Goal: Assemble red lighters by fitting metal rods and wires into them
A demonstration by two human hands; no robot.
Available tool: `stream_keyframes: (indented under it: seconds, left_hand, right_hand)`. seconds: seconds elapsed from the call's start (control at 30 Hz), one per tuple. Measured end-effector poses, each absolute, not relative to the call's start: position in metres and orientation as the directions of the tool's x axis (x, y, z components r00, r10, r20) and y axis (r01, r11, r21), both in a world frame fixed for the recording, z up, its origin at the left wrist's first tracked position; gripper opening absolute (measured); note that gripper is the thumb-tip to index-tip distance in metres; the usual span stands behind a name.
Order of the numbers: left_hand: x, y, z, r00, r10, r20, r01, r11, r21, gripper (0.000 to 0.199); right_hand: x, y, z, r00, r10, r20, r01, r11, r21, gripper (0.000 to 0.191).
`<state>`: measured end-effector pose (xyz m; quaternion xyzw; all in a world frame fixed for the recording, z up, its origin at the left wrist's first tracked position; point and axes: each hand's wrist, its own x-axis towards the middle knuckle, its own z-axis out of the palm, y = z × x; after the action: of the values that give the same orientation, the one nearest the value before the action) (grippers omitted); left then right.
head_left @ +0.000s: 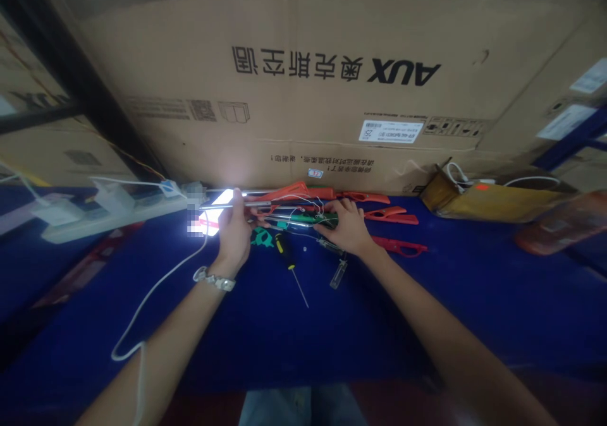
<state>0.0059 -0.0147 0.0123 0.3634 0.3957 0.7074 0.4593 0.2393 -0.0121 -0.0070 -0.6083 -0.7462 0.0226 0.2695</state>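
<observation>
- A blue bench point(284, 350) seen from above, its far edge against a large brown carton point(303, 85) printed "AUX".
- Near the middle of that far edge, the left hand point(236, 233) pinches a slim metal rod point(258, 204) between thumb and fingers; a bracelet point(215, 279) circles the wrist.
- Just beside it, the right hand point(349, 227) has its fingers curled over a dark green piece point(308, 217), thumb beneath, pinching its end.
- Thin pale wires point(318, 203) loop over the green piece.
- Orange-red plastic parts point(393, 213) lie behind the hands and to their right.
- Nearer the front edge are a teal plastic part point(262, 237), a yellow-and-black screwdriver point(285, 252) and a small clear piece point(338, 274).
- Behind the left hand, a bright glowing screen point(215, 214).
- Toward the far left corner, a white power strip point(128, 214) with plugs; a white cable point(159, 284) trails forward.
- Toward the far right corner, an open yellowish packet point(497, 201) and a blurred reddish object point(564, 224).
</observation>
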Motion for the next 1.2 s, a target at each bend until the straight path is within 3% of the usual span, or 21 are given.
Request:
stream_keyframes:
  seconds: [0.13,0.23,0.4,0.63,0.77,0.93,1.2]
  left_hand:
    - [0.006,-0.016,0.014,-0.306,0.939,0.159,-0.366,-0.269,0.891,0.044]
    - [0.003,-0.016,0.014,-0.318,0.931,0.18,-0.344,-0.29,0.893,0.045]
    - [-0.004,-0.012,0.012,-0.333,0.919,0.21,-0.321,-0.319,0.892,0.046]
    - [-0.008,-0.012,0.014,-0.337,0.922,0.188,-0.309,-0.297,0.903,0.047]
    - [-0.007,-0.014,0.014,-0.289,0.944,0.156,-0.3,-0.244,0.922,0.048]
    - [-0.007,-0.015,0.012,-0.156,0.979,0.132,-0.309,-0.175,0.935,0.04]
    - [-0.003,-0.019,0.01,-0.151,0.987,0.048,-0.333,-0.097,0.938,0.046]
  right_hand:
    - [0.236,-0.007,-0.005,-0.157,0.925,0.346,0.884,0.288,-0.368,0.016]
    - [0.239,-0.004,-0.001,-0.15,0.916,0.372,0.821,0.325,-0.468,0.012]
    - [0.248,0.007,0.013,-0.258,0.895,0.364,0.602,0.443,-0.664,0.023]
    - [0.25,0.022,0.031,-0.267,0.865,0.424,0.485,0.501,-0.717,0.03]
    - [0.243,0.013,0.03,-0.21,0.882,0.423,0.33,0.471,-0.818,0.034]
    - [0.232,-0.011,0.027,-0.174,0.932,0.319,0.136,0.344,-0.929,0.039]
    - [0.213,-0.042,0.028,-0.287,0.91,0.3,0.166,0.355,-0.92,0.041]
